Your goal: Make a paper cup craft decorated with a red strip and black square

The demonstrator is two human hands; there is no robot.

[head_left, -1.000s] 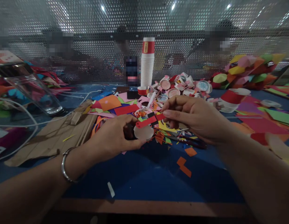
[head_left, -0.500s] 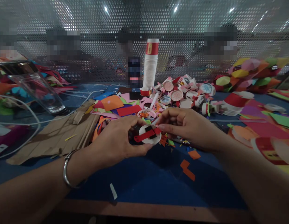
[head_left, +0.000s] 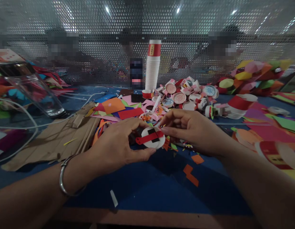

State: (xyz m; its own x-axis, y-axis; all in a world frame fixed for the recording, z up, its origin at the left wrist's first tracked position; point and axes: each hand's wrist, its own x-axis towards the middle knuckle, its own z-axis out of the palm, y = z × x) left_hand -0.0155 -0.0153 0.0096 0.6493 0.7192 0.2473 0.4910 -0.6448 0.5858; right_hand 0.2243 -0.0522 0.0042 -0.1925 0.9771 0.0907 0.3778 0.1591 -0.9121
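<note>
In the head view a round white paper cup base [head_left: 147,144] sits between the thumb and fingers of my left hand [head_left: 121,143]. Across its face lie a red paper strip [head_left: 146,138] and a black square patch [head_left: 155,135] beneath it. My right hand [head_left: 183,128] is closed in a pinch at the right end of the red strip, by the base's edge. Its fingertips partly cover that spot. Loose coloured paper scraps [head_left: 130,113] lie just behind both hands.
Behind the scraps stand a tall stack of paper cups [head_left: 152,66] and a heap of cut cup bases [head_left: 179,98]. Flattened cardboard [head_left: 56,140] and a tilted glass jar [head_left: 40,92] lie left. More cups [head_left: 241,105] rest at right. A perforated screen [head_left: 180,25] closes off the back.
The view has shifted slightly. My right fingertips have edged along the right rim of the base, and the red strip lies a little flatter across it. My left hand keeps its hold.
</note>
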